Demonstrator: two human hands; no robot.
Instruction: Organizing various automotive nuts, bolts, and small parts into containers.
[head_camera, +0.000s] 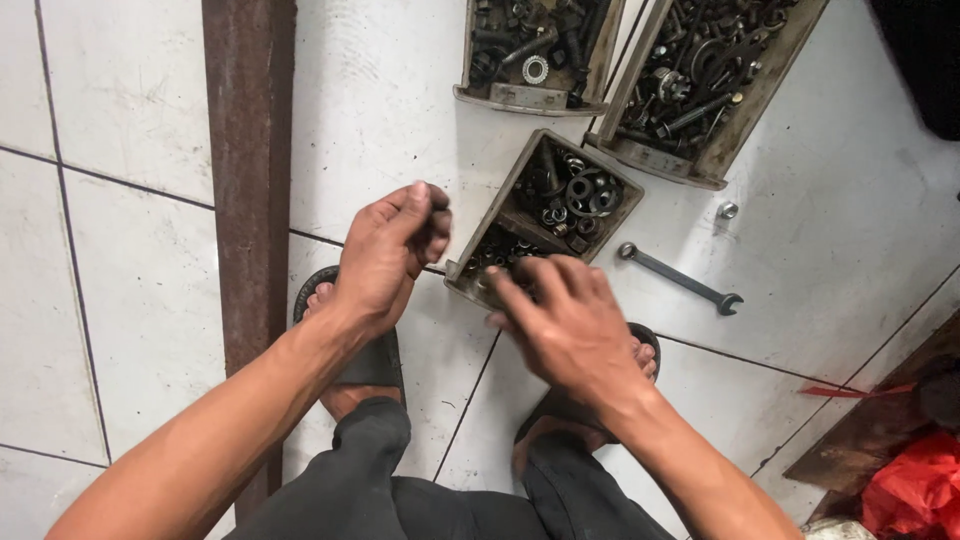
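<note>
I am crouching over a white tiled floor (130, 90), looking down at my own arms and knees. My left hand (390, 250) is raised just left of a small wooden box (510, 200), its fingers curled in together; I cannot tell whether they pinch anything. My right hand (570, 320) hovers over the near end of that same box, fingers spread and bent downward toward the dark nuts and bolts (570, 200) inside, grasping nothing that I can see. The box lies at a slant in front of my feet, which wear dark sandals (370, 365). Two longer trays (700, 165) of similar hardware sit beyond it, near the top edge. A wrench (680, 278) lies on the tiles just right of the small box, with a single nut (728, 210) above it. A rusty metal bar (248, 150) runs down the floor at my left.
</note>
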